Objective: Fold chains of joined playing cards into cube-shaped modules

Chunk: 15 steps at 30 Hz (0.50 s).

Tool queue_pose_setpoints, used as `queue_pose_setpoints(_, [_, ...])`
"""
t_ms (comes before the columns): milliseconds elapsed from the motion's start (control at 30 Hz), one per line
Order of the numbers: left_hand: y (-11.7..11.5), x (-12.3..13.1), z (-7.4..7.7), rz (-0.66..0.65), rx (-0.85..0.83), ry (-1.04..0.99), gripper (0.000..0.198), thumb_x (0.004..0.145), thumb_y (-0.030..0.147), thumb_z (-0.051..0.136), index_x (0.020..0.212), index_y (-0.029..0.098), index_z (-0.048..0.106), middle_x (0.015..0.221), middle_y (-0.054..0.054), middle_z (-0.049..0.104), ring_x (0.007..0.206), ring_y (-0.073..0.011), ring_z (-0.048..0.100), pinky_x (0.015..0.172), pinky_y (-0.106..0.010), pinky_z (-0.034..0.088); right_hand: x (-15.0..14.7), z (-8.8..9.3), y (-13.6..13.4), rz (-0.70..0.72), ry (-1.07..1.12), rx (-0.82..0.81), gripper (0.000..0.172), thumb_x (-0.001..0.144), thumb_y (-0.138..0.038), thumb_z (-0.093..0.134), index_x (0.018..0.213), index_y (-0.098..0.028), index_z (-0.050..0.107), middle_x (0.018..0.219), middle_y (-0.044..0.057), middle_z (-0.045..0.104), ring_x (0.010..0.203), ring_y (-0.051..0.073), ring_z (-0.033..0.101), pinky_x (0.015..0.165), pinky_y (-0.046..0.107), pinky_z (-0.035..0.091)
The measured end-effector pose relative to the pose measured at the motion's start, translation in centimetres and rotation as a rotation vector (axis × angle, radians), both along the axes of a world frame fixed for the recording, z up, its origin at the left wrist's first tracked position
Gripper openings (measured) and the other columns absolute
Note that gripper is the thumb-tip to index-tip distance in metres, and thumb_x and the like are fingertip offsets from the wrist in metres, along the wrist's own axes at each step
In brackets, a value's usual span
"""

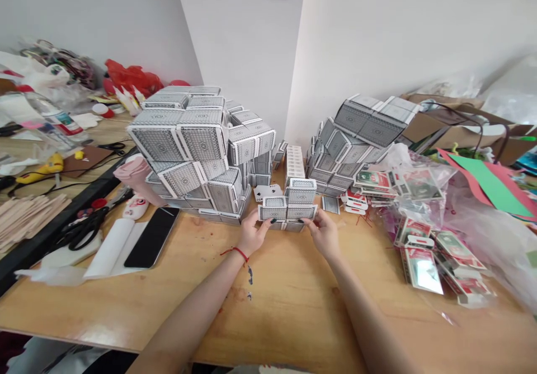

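A small block of grey-backed playing-card decks (288,206) stands on the wooden table (293,307) in front of me, with one deck (301,190) on top. My left hand (251,233) grips the block's left end, fingers closed on it; a red thread circles that wrist. My right hand (324,233) holds the block's right end the same way. Loose cards (267,191) lie face up just behind.
A tall stack of card decks (197,144) rises at the left and another (356,133) at the right. Red card boxes (423,262) in plastic lie at the right. A black phone (151,237), scissors (86,228) and white paper lie at the left. A wall corner stands behind.
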<state>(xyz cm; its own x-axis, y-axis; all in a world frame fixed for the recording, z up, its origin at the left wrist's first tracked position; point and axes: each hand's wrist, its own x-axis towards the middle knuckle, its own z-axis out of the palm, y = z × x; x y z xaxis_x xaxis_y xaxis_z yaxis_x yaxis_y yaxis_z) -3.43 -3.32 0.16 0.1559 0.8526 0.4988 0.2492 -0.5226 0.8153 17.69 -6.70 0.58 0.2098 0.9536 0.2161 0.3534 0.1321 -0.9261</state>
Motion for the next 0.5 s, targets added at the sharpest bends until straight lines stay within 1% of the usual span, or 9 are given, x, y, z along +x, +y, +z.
queue_pose_setpoints(167, [0.06, -0.07, -0.22, -0.003, -0.040, -0.008, 0.025, 0.081, 0.033, 0.056, 0.099, 0.017, 0.065, 0.095, -0.009, 0.068, 0.089, -0.0209, 0.064, 0.078, -0.032, 0.051, -0.23, 0.32, -0.14, -0.036, -0.068, 0.003, 0.023, 0.074, -0.043, 0.063, 0.079, -0.021, 0.059, 0.059, -0.002, 0.052, 0.052, 0.013, 0.042, 0.052, 0.025, 0.035])
queue_pose_setpoints(267, [0.21, -0.11, -0.20, -0.018, -0.048, -0.009, 0.024, 0.081, 0.032, 0.056, 0.098, 0.016, 0.064, 0.094, -0.009, 0.069, 0.088, -0.0208, 0.064, 0.078, -0.032, 0.051, -0.40, 0.46, -0.34, -0.049, -0.083, 0.019, 0.024, 0.074, -0.044, 0.061, 0.076, -0.020, 0.059, 0.059, -0.002, 0.051, 0.053, 0.014, 0.043, 0.053, 0.026, 0.036])
queue_pose_setpoints(400, [0.30, -0.16, 0.01, -0.039, -0.081, 0.003, 0.026, 0.082, 0.032, 0.055, 0.101, 0.015, 0.063, 0.097, -0.010, 0.068, 0.091, -0.0203, 0.063, 0.080, -0.030, 0.050, -0.47, 0.60, -0.50, -0.083, -0.144, 0.099, 0.027, 0.076, -0.044, 0.059, 0.068, -0.020, 0.055, 0.067, 0.000, 0.052, 0.064, 0.015, 0.046, 0.061, 0.027, 0.039])
queue_pose_setpoints(500, [0.24, -0.22, 0.18, -0.045, -0.062, 0.016, 0.025, 0.083, 0.031, 0.054, 0.101, 0.015, 0.063, 0.099, -0.010, 0.067, 0.093, -0.0202, 0.062, 0.081, -0.031, 0.050, -0.36, 0.59, -0.48, -0.110, -0.184, 0.161, 0.031, 0.075, -0.045, 0.061, 0.060, -0.020, 0.050, 0.069, 0.000, 0.047, 0.069, 0.016, 0.045, 0.064, 0.028, 0.039])
